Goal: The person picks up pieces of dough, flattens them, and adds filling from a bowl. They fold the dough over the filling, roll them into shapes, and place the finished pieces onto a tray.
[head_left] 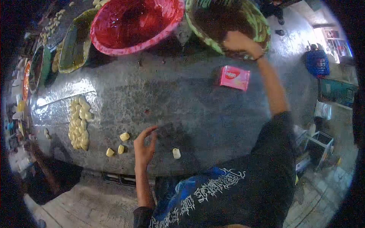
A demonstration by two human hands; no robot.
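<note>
My left hand [145,146] hovers over the near edge of the grey metal table [182,110], fingers apart and holding nothing. Three loose pale dough pieces [120,143] lie just to its left, and one white piece [176,153] lies to its right. My right hand [238,41] reaches far forward into a green striped basin [258,22], fingers curled at its rim; whether it holds anything is hidden. A dark band circles that wrist. A tight cluster of several pale yellow dough pieces [78,123] sits at the table's left.
A red plastic basin [137,23] stands at the back centre, with a dark tray [76,43] and more trays of pieces to its left. A pink packet [235,77] lies on the table by my right forearm. Blue crate [317,62] and boxes are on the floor at right.
</note>
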